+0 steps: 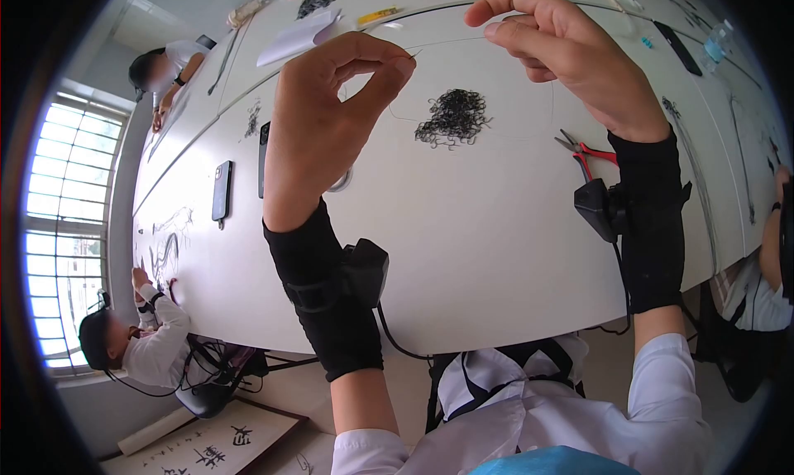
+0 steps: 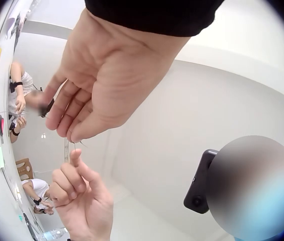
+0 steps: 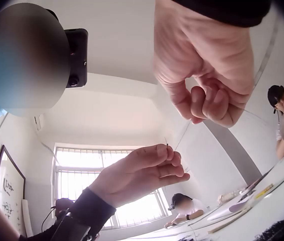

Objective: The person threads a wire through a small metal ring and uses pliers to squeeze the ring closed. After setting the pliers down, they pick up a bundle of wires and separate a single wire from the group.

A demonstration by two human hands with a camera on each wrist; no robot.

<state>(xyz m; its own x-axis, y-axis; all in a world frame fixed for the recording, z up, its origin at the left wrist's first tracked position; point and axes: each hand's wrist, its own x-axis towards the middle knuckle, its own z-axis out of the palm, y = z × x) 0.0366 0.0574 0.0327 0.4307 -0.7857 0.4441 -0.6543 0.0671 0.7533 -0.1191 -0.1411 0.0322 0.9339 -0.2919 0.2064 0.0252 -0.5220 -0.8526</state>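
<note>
My left hand (image 1: 327, 127) is raised over the table, thumb and forefinger pinching a tiny thin dark piece (image 3: 167, 145) whose exact kind I cannot tell. A fine clear line (image 1: 447, 42) stretches from there across to my right hand (image 1: 571, 57). The right hand grips that line between thumb and forefinger, its other fingers curled in. Loose line also loops down from the left fingertips. Below and between the hands lies a tangled pile of small black hook-shaped pieces (image 1: 455, 117) on the white table (image 1: 463, 251).
Red-handled pliers (image 1: 583, 154) lie near my right wrist. A phone (image 1: 222, 189) lies to the left, a yellow tool (image 1: 378, 15) and white paper (image 1: 299, 36) at the back. A water bottle (image 1: 717, 43) stands back right. Other people sit around the table.
</note>
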